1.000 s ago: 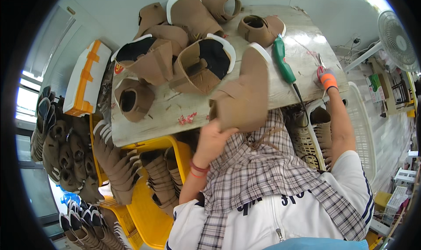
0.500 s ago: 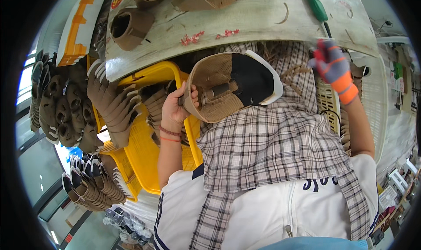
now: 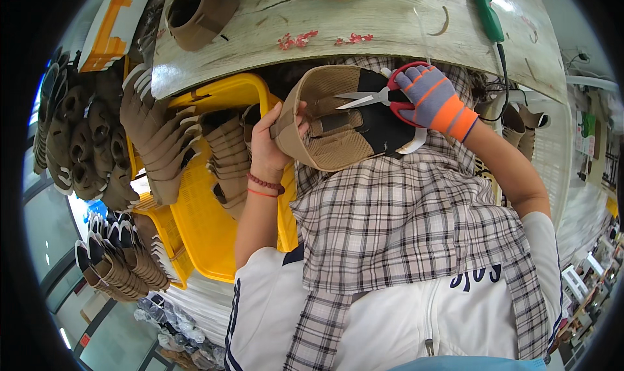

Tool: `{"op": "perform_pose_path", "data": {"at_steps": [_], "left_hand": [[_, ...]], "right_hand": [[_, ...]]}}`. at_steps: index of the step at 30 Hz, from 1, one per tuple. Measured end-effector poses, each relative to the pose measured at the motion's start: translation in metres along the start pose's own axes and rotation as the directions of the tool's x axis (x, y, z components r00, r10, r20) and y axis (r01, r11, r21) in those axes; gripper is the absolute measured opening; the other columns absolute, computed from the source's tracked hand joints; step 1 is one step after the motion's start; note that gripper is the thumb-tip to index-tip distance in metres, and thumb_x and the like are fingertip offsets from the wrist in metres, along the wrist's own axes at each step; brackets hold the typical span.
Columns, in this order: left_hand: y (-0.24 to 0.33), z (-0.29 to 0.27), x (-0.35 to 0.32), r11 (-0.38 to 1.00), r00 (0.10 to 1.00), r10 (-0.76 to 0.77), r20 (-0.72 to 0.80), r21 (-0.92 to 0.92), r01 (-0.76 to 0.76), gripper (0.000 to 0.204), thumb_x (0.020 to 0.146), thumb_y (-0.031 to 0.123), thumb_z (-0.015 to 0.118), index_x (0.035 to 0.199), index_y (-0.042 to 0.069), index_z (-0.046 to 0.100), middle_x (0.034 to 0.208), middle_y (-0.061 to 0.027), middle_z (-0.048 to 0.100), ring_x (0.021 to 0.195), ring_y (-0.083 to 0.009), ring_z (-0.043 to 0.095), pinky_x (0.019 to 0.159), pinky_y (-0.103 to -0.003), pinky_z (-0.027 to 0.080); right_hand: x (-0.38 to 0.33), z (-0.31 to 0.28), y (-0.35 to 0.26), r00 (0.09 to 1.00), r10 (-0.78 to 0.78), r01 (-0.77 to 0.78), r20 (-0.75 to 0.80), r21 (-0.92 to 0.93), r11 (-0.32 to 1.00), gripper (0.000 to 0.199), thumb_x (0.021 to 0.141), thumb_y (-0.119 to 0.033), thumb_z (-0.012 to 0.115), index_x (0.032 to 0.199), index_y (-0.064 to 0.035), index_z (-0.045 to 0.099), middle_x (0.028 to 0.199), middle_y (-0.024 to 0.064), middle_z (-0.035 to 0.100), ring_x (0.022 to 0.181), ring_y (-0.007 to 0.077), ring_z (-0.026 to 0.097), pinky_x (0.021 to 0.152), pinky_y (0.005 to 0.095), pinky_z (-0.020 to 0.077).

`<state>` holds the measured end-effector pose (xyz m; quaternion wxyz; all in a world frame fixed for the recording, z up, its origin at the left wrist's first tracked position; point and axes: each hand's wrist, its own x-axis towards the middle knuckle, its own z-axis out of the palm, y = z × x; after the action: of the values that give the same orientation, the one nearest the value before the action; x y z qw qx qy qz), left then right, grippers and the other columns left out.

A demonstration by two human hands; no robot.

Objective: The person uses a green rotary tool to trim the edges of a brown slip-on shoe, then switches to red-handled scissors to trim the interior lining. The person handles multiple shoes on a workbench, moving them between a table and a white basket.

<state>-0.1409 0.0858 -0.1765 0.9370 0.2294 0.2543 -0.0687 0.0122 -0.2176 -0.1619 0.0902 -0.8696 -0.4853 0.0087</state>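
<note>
Change: scissors [image 3: 382, 97] came across from the right over the last half second, off the counter [image 3: 396, 23], and now sat over the mouth of the upper [image 3: 351, 137]. My read: hold and tool were paired up, so the scissor work inside the upper was at hand. No cut visible; couldn't tell whether the blades touched the lining.

Upper hung just off the counter's near edge, in front of the apron [image 3: 383, 215], tilted on its side, mouth facing up, white-edged end to the right.

Left hand [image 3: 268, 140]: closed on the rim at the upper's left end, fingertips curled inside. Forearm ran up toward the counter, wrist roughly straight.

Right hand [image 3: 433, 101], gloved: wrapped round the red handles, blades slightly parted, tips pointing left along the counter edge. Elbow bent out.

On the counter: green tool [image 3: 487, 13] right, another upper left.
</note>
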Motion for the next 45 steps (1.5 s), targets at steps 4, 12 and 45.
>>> {"op": "perform_pose_path", "data": {"at_steps": [4,12,45], "left_hand": [[-0.007,0.013,0.003,0.999,0.999,0.023,0.037,0.022,-0.024,0.036,0.095,0.024,0.049,0.121,0.0,0.055,0.114,-0.0136,0.062,0.101,-0.0203,0.051,0.092,-0.036,0.042],[-0.011,0.041,0.001,0.999,0.999,0.015,-0.046,0.037,-0.013,0.051,0.097,0.03,0.044,0.132,-0.007,0.044,0.098,-0.0062,0.06,0.074,-0.0092,0.049,0.071,-0.025,0.046],[-0.018,0.054,0.006,0.979,0.957,0.15,-0.249,0.171,-0.109,0.028,0.093,0.028,0.059,0.089,0.0,0.058,0.075,-0.0037,0.05,0.067,-0.016,0.047,0.059,-0.028,0.041]], "right_hand": [[-0.002,0.009,0.003,1.0,-0.018,0.015,-0.025,-0.142,0.99,0.042,0.073,-0.036,0.072,0.103,-0.0087,0.061,0.095,0.0074,0.061,0.088,0.0258,0.059,0.075,0.0357,0.0473],[-0.022,0.007,0.022,0.992,0.103,-0.099,-0.072,0.059,0.993,0.039,0.071,-0.038,0.073,0.097,-0.0121,0.06,0.087,0.0095,0.062,0.086,0.0274,0.06,0.075,0.0366,0.0474],[0.017,0.006,-0.003,0.99,0.124,-0.117,0.062,-0.111,0.987,0.024,0.075,-0.028,0.066,0.092,-0.0109,0.063,0.088,0.0057,0.063,0.081,0.0226,0.061,0.068,0.0337,0.047]]}}
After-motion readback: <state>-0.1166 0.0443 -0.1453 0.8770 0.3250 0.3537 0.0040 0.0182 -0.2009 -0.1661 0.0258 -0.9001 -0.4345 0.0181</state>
